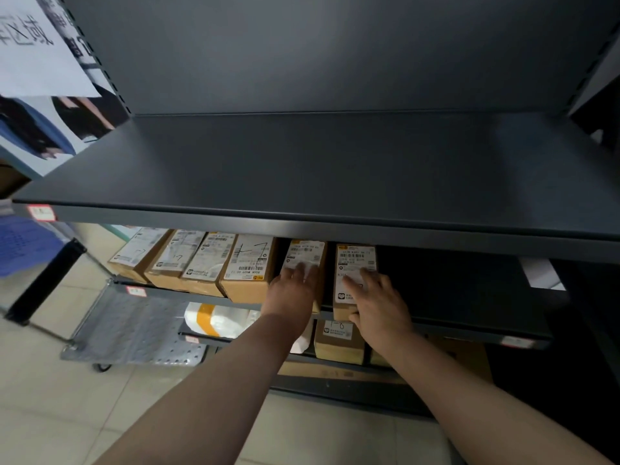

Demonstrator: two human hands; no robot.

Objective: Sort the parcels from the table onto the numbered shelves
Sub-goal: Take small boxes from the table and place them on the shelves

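Several brown cardboard parcels with white labels stand in a row on the second shelf [214, 298] of a dark grey rack. My left hand [295, 286] lies flat, fingers straight, on the top of the fifth parcel [307, 251]. My right hand [377, 303] rests on the sixth parcel [354, 260], fingers spread over its label and thumb at its front lower corner. A narrow dark gap separates these two parcels. To the left, the fourth parcel [250, 266] bears a handwritten mark.
The bare top shelf [302, 169] juts out above my hands. The second shelf is dark and open to the right of the sixth parcel. Below lie a white bag with yellow tape [218, 318] and another box [339, 342]. A metal trolley [134, 330] stands at the left on the tiled floor.
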